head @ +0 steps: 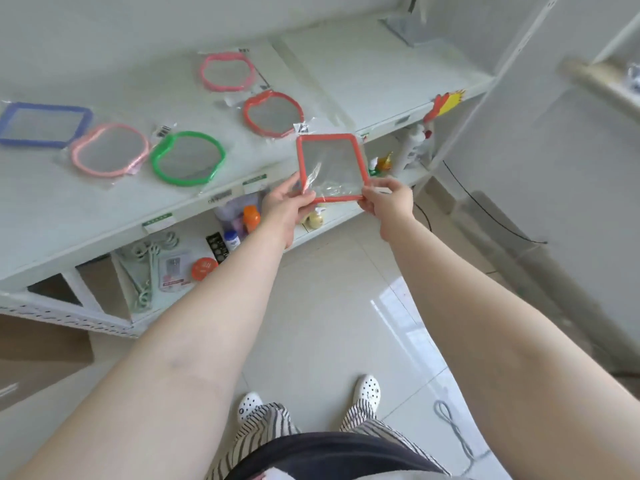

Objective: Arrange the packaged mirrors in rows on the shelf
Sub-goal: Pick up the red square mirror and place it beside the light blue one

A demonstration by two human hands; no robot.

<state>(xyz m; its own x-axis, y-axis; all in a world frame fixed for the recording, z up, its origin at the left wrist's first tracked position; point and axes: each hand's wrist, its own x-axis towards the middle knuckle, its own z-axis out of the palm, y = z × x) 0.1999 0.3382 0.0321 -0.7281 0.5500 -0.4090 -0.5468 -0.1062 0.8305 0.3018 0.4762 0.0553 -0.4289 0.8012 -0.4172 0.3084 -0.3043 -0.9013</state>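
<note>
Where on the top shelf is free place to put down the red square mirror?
Bare shelf lies right of the red apple mirror and pink apple mirror. The front-left is crowded: blue mirror, pink mirror, green mirror.

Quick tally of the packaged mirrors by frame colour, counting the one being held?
Blue: 1
Pink: 2
Green: 1
Red-orange: 2, one apple-shaped on the shelf, one rectangular held in both hands
Total: 6

Blue mirror: your view's left edge cuts it off.
Shelf labels: print too small to read.
Lower shelf: back hidden.
</note>
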